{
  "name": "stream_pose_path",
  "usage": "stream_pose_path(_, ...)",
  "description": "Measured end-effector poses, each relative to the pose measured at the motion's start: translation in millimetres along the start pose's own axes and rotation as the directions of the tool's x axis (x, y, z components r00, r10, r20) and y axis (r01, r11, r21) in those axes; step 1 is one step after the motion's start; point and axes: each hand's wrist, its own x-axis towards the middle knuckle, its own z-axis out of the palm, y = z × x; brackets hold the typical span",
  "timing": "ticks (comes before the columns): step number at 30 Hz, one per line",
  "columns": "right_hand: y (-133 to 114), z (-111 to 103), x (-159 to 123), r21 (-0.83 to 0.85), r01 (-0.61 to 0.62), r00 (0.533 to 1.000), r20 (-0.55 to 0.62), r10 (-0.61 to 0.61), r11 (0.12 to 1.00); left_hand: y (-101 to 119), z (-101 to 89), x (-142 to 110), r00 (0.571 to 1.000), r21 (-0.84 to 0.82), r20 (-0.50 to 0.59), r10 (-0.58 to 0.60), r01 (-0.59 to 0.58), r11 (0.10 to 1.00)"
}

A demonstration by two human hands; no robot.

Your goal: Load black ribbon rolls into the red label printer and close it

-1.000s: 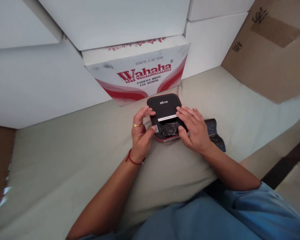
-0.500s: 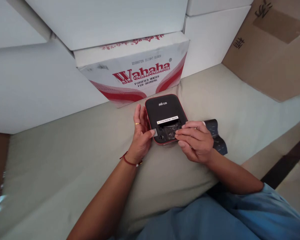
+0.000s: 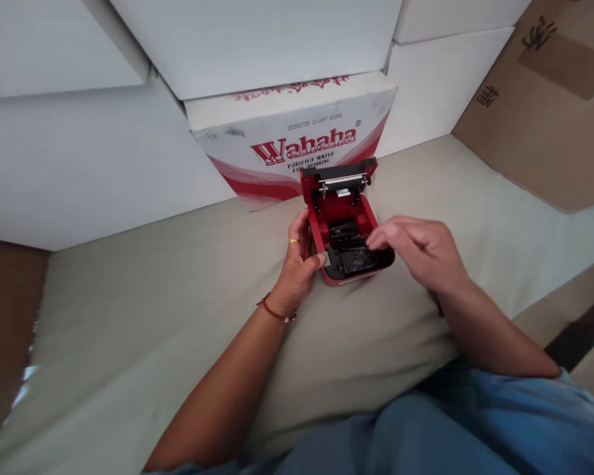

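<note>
A small red and black label printer (image 3: 317, 227) rests on the cloth-covered surface with its lid (image 3: 339, 173) raised, showing a red interior. Dark, shiny label strip (image 3: 357, 259) lies across its front part and reaches back into the compartment. My left hand (image 3: 301, 267) grips the printer's left side, fingers along the outer wall and thumb on the grey latch at the front corner. Above the right wall is my right hand (image 3: 423, 251), slightly blurred. Its fingers are bent together, their tips beside the strip's right edge; whether anything is pinched there is hidden.
Behind the printer stands a red and white Wahaha water carton (image 3: 297, 145), among stacked white boxes (image 3: 94, 158). A brown cardboard box (image 3: 539, 125) is at the right. Greenish-beige cloth (image 3: 143, 310) covers the surface, with creases near my lap.
The printer's lid has swung up from closed to open. My left hand has stayed at the latch corner. My right hand has lifted and bent its fingers over the right side.
</note>
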Motion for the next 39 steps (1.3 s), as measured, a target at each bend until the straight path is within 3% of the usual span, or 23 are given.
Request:
stream_pose_path(2, 4, -5, 27, -0.068, -0.044, 0.987, 0.152, 0.054, 0.997, 0, -0.1, 0, 1.0, -0.04, 0.021, -0.018, 0.019, 0.999)
stream_pose_path(5, 6, 5, 68, -0.36, 0.031, 0.913, 0.389, 0.12, 0.932, -1, 0.5, 0, 0.999, -0.131, 0.024, -0.036, 0.039, 0.991)
stream_pose_path(8, -6, 24, 95, -0.684, 0.055, 0.826, 0.441, 0.352, 0.728, -3, 1.3, 0, 0.999, -0.233, 0.007, -0.036, 0.036, 0.972)
stream_pose_path(11, -24, 34, 104, -0.795, 0.099, 0.763, 0.447, 0.467, 0.599, -4, 1.6, 0, 0.999, -0.271, 0.012, -0.043, 0.044, 0.961)
stream_pose_path(16, -28, 36, 102, -0.774, 0.149, 0.693, 0.526, 0.493, 0.615, -3, 1.3, 0, 0.998, -0.284, 0.008, -0.07, 0.069, 0.956)
stream_pose_path(18, -25, 36, 101, -0.783, 0.12, 0.7, 0.503, 0.506, 0.611, -3, 1.6, 1, 0.997, -0.283, 0.008, -0.08, 0.079, 0.956)
stream_pose_path(22, -29, 26, 89, -0.761, 0.038, 0.763, 0.441, 0.473, 0.648, -1, 3.0, 2, 0.997, -0.277, 0.005, -0.074, 0.072, 0.958)
stream_pose_path(24, -39, 5, 75, -0.671, 0.021, 0.808, 0.448, 0.383, 0.741, -1, 3.7, 2, 0.997, -0.277, 0.0, -0.075, 0.072, 0.958)
stream_pose_path(27, -50, -51, 47, -0.463, -0.002, 0.888, 0.407, 0.215, 0.886, -2, 4.0, 2, 0.997, -0.281, 0.0, -0.083, 0.08, 0.956)
stream_pose_path(30, -40, -112, 21, -0.464, -0.169, 0.922, 0.238, 0.306, 0.87, -1, 4.2, 1, 0.996, -0.278, 0.001, -0.085, 0.082, 0.957)
stream_pose_path(32, -20, -136, 9, -0.497, -0.257, 0.865, 0.265, 0.426, 0.829, 0, 5.0, 2, 0.995, -0.284, -0.008, -0.102, 0.096, 0.954)
stream_pose_path(34, 6, -138, 3, -0.461, -0.278, 0.783, 0.399, 0.476, 0.843, 0, 6.1, 2, 0.993, -0.297, -0.02, -0.118, 0.107, 0.949)
stream_pose_path(37, 38, -106, 0, -0.446, -0.298, 0.689, 0.511, 0.514, 0.844, 0, 7.4, 3, 0.993, -0.303, -0.035, -0.11, 0.095, 0.948)
stream_pose_path(39, 49, -80, -3, -0.459, -0.326, 0.681, 0.492, 0.542, 0.826, -1, 7.1, 3, 0.995, -0.293, -0.04, -0.097, 0.081, 0.953)
